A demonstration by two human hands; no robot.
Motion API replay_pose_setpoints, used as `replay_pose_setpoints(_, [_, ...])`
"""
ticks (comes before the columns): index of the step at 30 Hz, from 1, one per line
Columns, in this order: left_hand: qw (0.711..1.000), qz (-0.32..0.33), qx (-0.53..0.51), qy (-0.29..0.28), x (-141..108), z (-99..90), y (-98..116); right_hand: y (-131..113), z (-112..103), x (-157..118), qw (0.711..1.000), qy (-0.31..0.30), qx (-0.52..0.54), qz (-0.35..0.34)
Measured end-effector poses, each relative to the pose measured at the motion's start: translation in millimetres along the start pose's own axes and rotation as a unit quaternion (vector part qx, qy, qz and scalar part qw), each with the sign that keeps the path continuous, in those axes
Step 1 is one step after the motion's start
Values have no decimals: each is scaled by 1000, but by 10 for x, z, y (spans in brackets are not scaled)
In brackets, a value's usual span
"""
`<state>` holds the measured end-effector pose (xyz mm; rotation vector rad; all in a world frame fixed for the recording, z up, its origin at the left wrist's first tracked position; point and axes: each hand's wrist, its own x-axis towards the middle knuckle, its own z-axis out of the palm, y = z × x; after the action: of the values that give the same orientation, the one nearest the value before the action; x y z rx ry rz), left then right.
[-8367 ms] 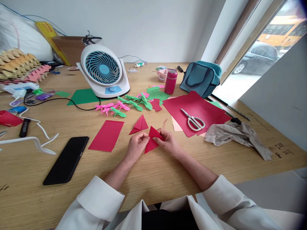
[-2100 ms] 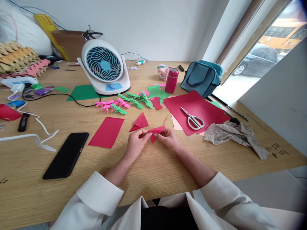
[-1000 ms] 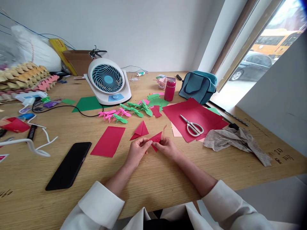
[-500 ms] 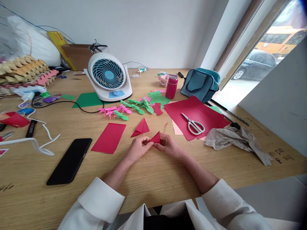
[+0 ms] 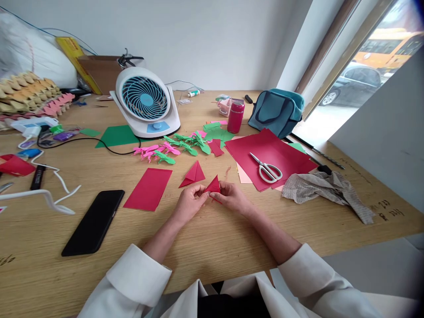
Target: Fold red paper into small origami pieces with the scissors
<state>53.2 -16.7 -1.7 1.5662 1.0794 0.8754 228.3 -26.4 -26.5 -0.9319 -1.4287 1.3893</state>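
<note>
Red folded paper [image 5: 213, 184] is pinched between both hands, just above the bench [image 5: 205, 247] and near its front edge. The fingers of the left hand [image 5: 191, 202] grip its left side, thumb against forefinger; the fingers of the right hand [image 5: 233, 198] grip its right side, the thumb lying over the lower part. 1 point of the paper sticks up between the hands.

Pale wood grain runs across the bench, with dark handwritten marks near its right edge and its lower left corner. Just beyond the left hand lies 1 red folded triangle [image 5: 194, 174], and left of that a red rectangular sheet [image 5: 148, 189] and a black phone [image 5: 93, 222]. Green and pink folded figures [image 5: 172, 147] lie in a loose cluster in front of the white fan [image 5: 145, 99]. On the right, 1 pair of scissors [image 5: 267, 169] rests on large red sheets [image 5: 274, 152], beside a crumpled cloth [image 5: 319, 187]. A red flask [image 5: 236, 117] stands upright near the blue bag [image 5: 277, 112].

Plain pale wall [image 5: 212, 39] rises behind the bench; through the window at right show a dark car and an orange vehicle.
</note>
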Motion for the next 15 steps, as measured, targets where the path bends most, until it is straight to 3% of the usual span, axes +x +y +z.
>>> replay_pose_setpoints(4, [999,-27,-33,-23,6,-16,-17,-29,28,5,1000,13,23,-3])
replay_pose_setpoints(11, [998,-41,-28,-38,30,-64,-43,-19,-49,-27,995,26,-101,2])
replay_pose_setpoints(15, [999,-29,13,-42,34,-66,-54,-58,-39,-37,993,13,-115,10])
